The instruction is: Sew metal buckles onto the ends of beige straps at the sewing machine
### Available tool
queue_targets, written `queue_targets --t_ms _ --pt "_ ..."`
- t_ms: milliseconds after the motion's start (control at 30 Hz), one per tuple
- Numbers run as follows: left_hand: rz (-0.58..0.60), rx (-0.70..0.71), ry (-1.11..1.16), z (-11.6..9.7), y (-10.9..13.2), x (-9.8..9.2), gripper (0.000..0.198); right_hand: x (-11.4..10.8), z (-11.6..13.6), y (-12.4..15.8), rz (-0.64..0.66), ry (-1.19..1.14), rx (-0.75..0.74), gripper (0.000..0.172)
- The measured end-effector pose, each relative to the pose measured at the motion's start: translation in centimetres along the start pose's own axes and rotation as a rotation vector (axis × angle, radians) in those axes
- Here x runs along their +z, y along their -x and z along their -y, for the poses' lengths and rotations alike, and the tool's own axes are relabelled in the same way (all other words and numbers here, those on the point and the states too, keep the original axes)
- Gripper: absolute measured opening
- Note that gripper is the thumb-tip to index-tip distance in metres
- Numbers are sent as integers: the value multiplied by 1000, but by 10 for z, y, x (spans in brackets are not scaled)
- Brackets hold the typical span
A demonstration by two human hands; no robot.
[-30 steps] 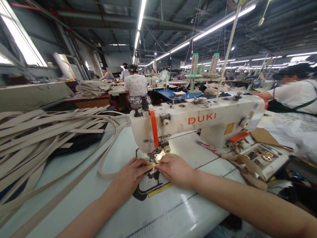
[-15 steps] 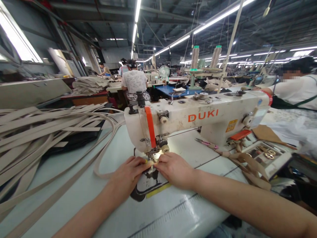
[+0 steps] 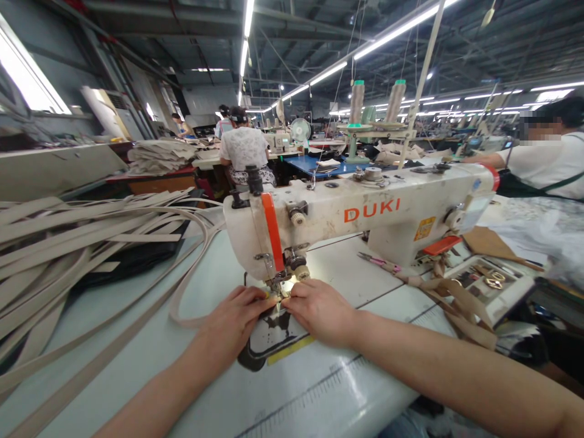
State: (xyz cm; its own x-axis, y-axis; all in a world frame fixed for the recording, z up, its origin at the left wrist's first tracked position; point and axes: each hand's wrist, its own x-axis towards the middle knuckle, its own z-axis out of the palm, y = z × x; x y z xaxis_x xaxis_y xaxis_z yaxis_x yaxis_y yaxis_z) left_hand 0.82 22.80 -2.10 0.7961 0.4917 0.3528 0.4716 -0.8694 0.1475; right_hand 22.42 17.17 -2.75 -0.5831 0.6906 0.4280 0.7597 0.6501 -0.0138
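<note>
Under the needle of a white sewing machine (image 3: 328,210), my left hand (image 3: 241,310) and my right hand (image 3: 314,307) meet with closed fingertips. A beige strap (image 3: 177,304) curves over the table and passes behind my left hand toward the presser foot (image 3: 279,287). Its end at the fingers is mostly hidden, and both hands pinch there. Yellow shows at my left fingertips. Beneath the hands lies the dark, worn needle plate (image 3: 278,328), lit by the machine's lamp.
Many loose beige straps (image 3: 59,243) pile up at the left, partly over black material. Right of the machine lie pink-handled snips (image 3: 381,263), strap scraps (image 3: 456,301) and a tray (image 3: 506,298) holding small tools. Thread cones (image 3: 357,103) stand behind. People sit farther back and at right.
The view has shifted slightly. Both hands stay at the needle in nearly the same pose, with no clear movement of the strap.
</note>
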Motion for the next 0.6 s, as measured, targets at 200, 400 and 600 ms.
queue_targets --t_ms 200,400,600 --pt "-15 -10 11 1 -1 0 32 -2 1 0 -1 -11 22 22" --pt "-7 -20 -3 0 -2 0 32 -5 2 -2 37 -2 34 23" --pt "-26 1 -18 3 -3 3 33 -3 1 -1 13 -1 37 24"
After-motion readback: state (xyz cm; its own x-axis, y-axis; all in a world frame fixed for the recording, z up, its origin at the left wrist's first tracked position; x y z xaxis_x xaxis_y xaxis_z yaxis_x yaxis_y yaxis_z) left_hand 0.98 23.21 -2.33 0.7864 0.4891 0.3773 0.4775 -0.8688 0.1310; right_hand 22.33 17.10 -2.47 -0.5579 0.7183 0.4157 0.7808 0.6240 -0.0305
